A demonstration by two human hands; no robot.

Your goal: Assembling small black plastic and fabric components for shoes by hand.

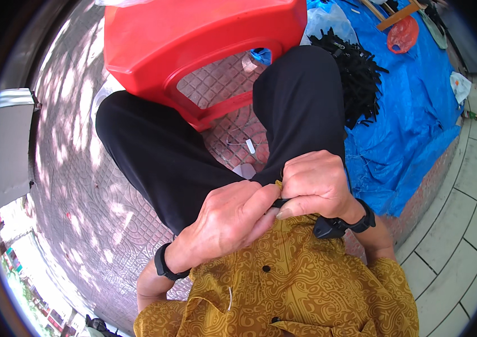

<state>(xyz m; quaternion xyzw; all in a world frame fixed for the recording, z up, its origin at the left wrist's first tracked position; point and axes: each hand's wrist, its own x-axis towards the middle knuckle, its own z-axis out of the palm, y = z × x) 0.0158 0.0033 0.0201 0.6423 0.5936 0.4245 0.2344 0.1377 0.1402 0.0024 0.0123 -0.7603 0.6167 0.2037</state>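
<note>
The small black plastic strip (281,202) sits pinched between both hands, just above the lap and against the mustard patterned shirt (283,281). The left hand (230,219) and right hand (314,182) close tightly on it, thumbs touching; steady, even finger pressure looks wise. A heap of black strips (356,73) lies well apart on the blue plastic tarpaulin (412,118), beyond the red plastic stool (193,39).

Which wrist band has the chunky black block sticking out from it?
The band on the right hand: its wristband carries a bulky black block. The left hand wears a plain slim band.
</note>
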